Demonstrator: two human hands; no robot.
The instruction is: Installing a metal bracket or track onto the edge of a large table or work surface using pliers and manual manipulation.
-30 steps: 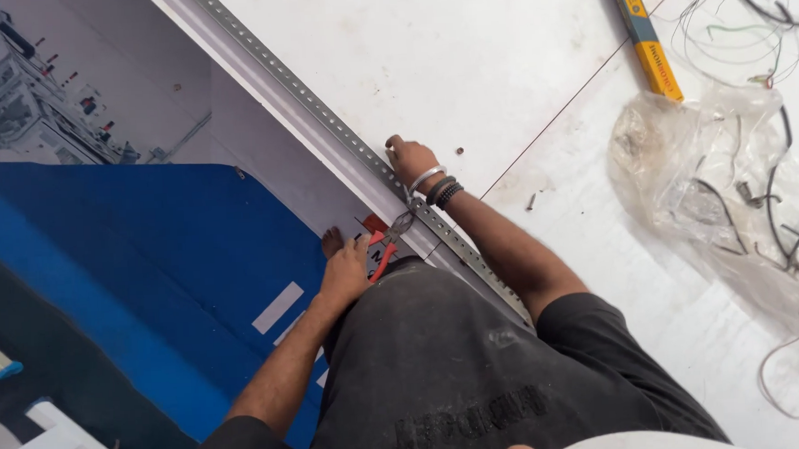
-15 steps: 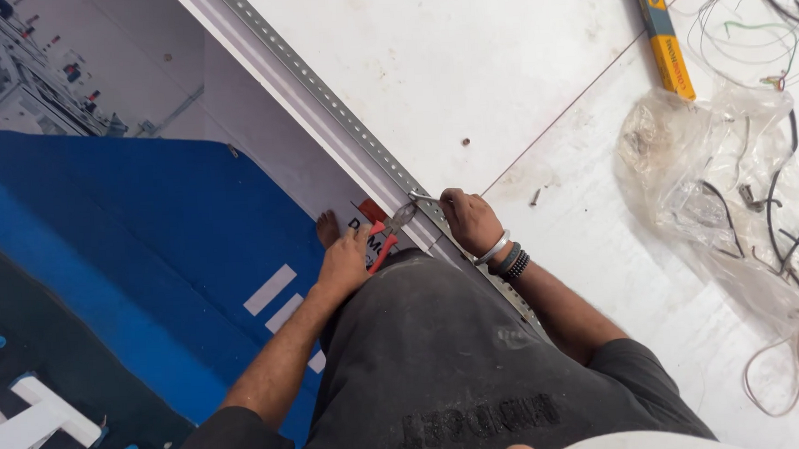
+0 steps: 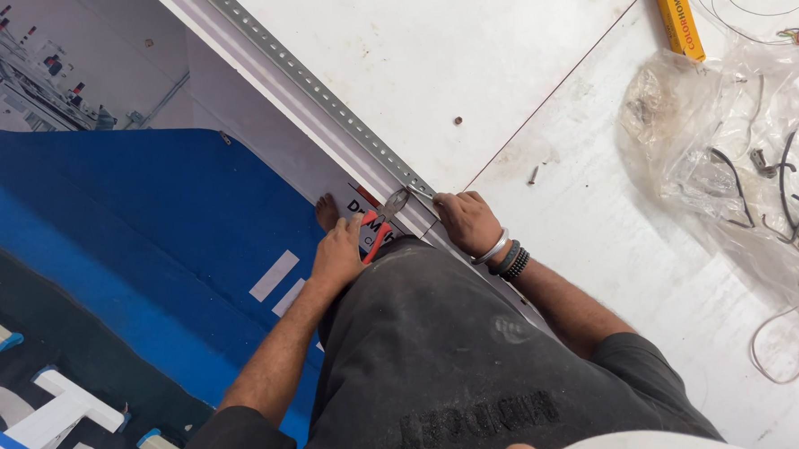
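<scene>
My left hand (image 3: pixel 338 252) grips red-handled pliers (image 3: pixel 377 230), whose jaws point at a long perforated metal rail (image 3: pixel 322 91) lying diagonally across the white board (image 3: pixel 464 51). My right hand (image 3: pixel 464 220), with a metal bangle and dark bead bands on the wrist, rests on the rail right beside the jaws. Its fingers pinch something small and metallic against the rail; I cannot tell what it is. My dark grey shirt hides the rail below the hands. A bare foot (image 3: pixel 327 210) shows just left of the pliers.
A blue and grey printed sheet (image 3: pixel 148 226) covers the floor on the left. A yellow level (image 3: pixel 678 15), loose wires and a clear plastic bag of cables (image 3: pixel 737 147) lie at the right. A loose screw (image 3: pixel 532 174) lies on the board.
My right hand has slid down the rail from farther up and now sits against the plier jaws. My left hand with the pliers has stayed at the same spot.
</scene>
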